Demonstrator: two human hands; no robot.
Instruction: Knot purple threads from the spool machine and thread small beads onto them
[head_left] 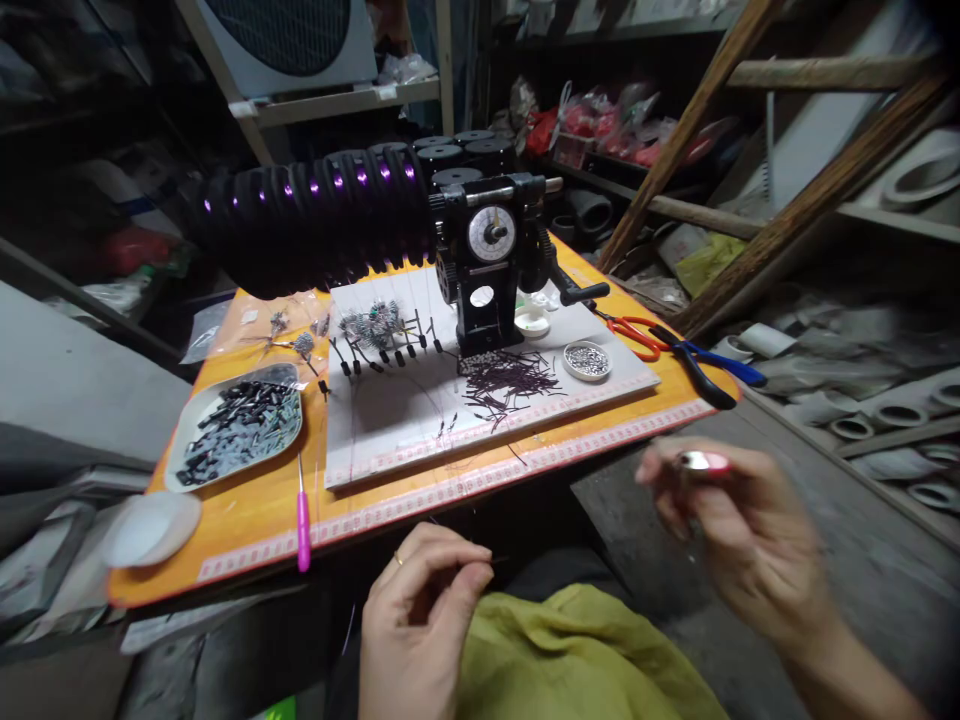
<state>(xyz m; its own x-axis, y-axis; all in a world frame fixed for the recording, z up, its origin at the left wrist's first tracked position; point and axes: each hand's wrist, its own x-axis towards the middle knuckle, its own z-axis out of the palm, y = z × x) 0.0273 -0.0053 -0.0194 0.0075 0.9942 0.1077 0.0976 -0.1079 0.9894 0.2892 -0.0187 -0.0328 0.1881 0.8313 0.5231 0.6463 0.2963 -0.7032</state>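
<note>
My left hand (424, 610) is over my lap with thumb and forefinger pinched together. A thin dark strand tip (501, 559) pokes out past the fingertips; its kind is too small to tell. Off to the right, my right hand (739, 530) is raised beyond the table edge, its fingers closed round a red lighter (705, 463) with a shiny metal top. The two hands are well apart. On the white board (390, 440) lie a pile of short dark tube pieces (506, 383) and a small dish of silvery bits (586, 361).
A black winding machine (487, 260) with dial and crank stands on the orange table (262, 520), dark spools to its left. A tray of black and grey pieces (240, 425), a pink-handled tool (303, 530), orange-handled scissors (637, 338) and pliers (694, 365) lie around the board.
</note>
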